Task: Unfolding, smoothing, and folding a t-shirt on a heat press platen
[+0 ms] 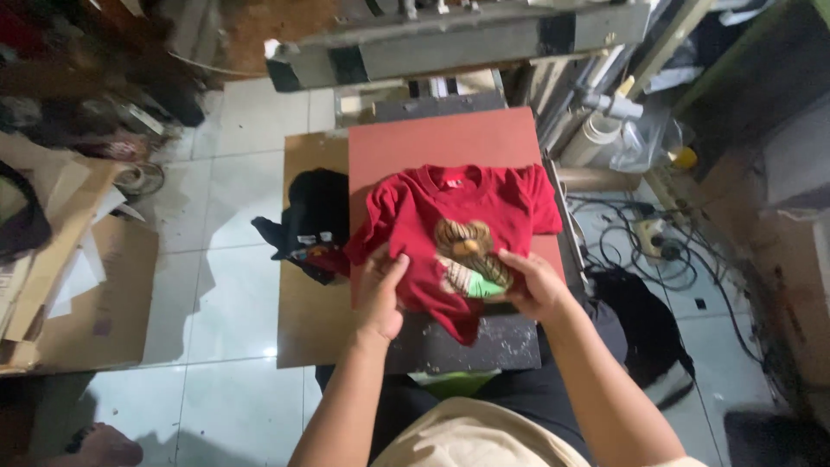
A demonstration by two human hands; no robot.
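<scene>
Both hands, left hand (380, 290) and right hand (534, 285), gripping red T-shirt (458, 216); best smoothed flat, centred on red platen (432, 138).

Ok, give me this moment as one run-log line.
left hand: grips red shirt hem | right hand: grips hem by the print | shirt: on red pad | black cloth: left of pad

Both bare forearms reach forward from the bottom of the view, elbows apart, wrists converging. The left hand (380, 290) is raised at the wrist, fingers curled and thumb pressed inward in a pinch. The right hand (534, 285) angles inward, knuckles up, fingers folded under, gripping.
</scene>
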